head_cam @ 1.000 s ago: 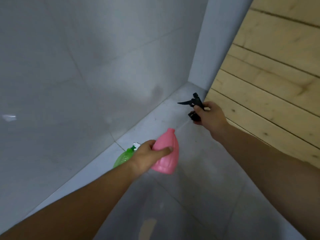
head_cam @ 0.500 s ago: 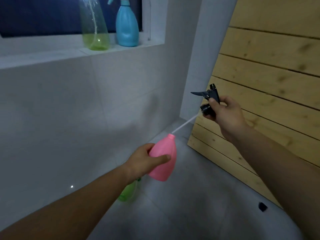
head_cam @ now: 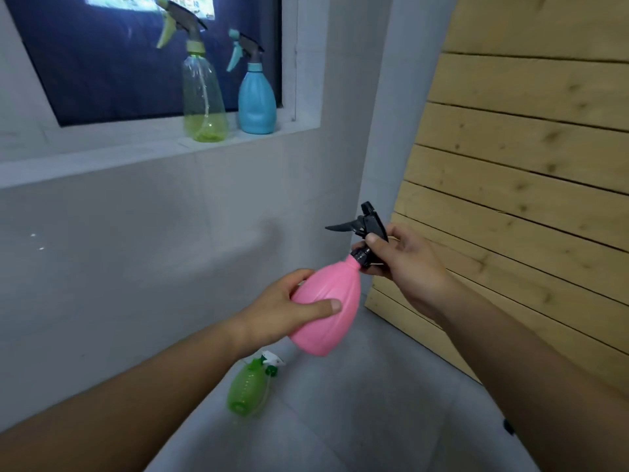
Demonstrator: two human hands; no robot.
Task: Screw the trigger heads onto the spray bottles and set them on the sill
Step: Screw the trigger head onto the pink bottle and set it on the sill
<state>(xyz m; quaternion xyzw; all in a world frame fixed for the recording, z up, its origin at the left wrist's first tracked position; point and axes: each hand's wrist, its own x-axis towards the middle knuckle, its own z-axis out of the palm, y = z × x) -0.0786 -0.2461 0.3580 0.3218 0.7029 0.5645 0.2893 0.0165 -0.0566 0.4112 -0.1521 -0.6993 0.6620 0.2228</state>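
Left hand (head_cam: pixel 282 310) wrapped around pink plastic teardrop bottle (head_cam: pixel 328 303), held tilted in air above grey tiled floor (head_cam: pixel 357 420). Right hand (head_cam: pixel 405 264) pinching black trigger head (head_cam: pixel 366 229) seated at neck. Advice: align collar square, twist without cross-threading; then white sill (head_cam: pixel 136 144), beside blue bottle (head_cam: pixel 257 100).

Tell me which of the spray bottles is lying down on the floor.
The small green bottle, on its side on the grey floor below the hands. The yellow-green bottle and blue bottle stand upright on the sill; the pink bottle is held.
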